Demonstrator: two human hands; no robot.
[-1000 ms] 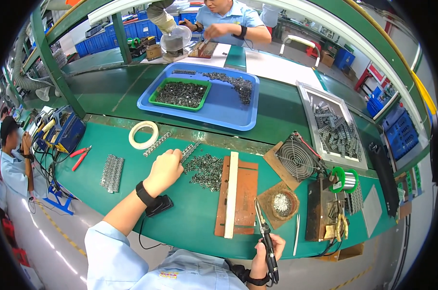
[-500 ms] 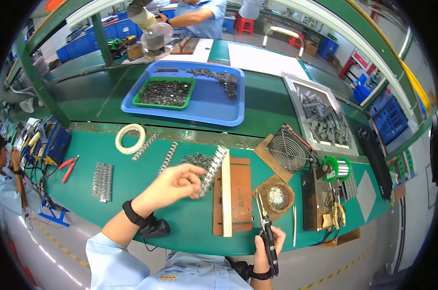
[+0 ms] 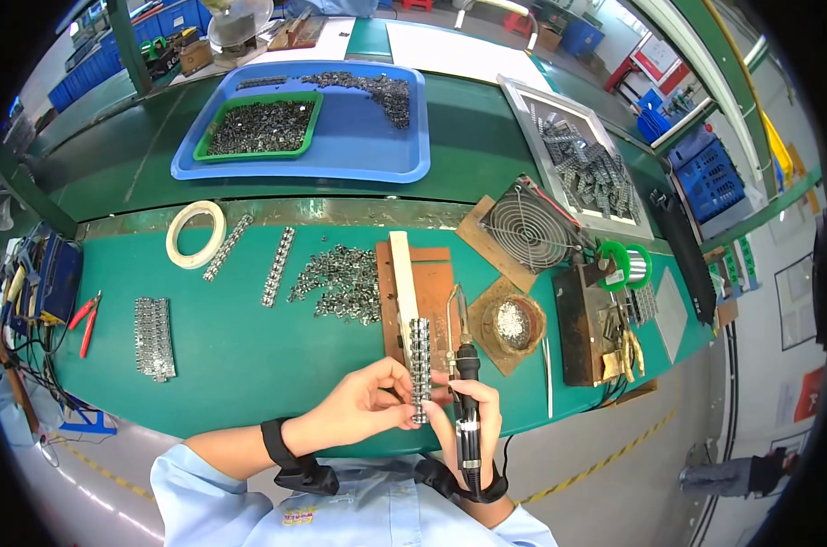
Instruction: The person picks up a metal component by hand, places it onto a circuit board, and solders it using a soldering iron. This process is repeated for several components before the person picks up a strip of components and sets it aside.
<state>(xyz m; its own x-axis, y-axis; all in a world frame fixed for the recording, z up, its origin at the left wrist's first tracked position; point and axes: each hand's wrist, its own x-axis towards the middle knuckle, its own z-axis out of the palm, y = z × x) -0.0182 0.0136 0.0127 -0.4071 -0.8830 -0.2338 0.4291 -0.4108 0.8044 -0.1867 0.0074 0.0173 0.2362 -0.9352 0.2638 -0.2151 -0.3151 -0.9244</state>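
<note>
My left hand (image 3: 368, 406) pinches the lower part of a strip of small shiny metal parts (image 3: 420, 360), held nearly upright in front of me. My right hand (image 3: 480, 415) grips a soldering iron (image 3: 468, 374), its tip pointing away, with a thin bent tube alongside. The right fingertips also reach the strip's lower end and seem to touch it. Just beyond is a brown board (image 3: 434, 287) with a pale wooden bar (image 3: 402, 273); the strip's top overlaps the bar in view. Left of the board lies a heap of loose metal parts (image 3: 341, 284).
Farther left are two strips (image 3: 227, 248) (image 3: 279, 266), a tape roll (image 3: 172, 237), stacked strips (image 3: 154, 339) and red pliers (image 3: 87, 324). To the right stand a round pot (image 3: 514, 314), a fan (image 3: 527, 232) and a solder spool (image 3: 634, 265). A blue tray (image 3: 368, 164) lies behind.
My left hand has brought the strip nearer to me and beside the right hand. My right hand has raised the soldering iron and come in toward the strip. The whole view has shifted.
</note>
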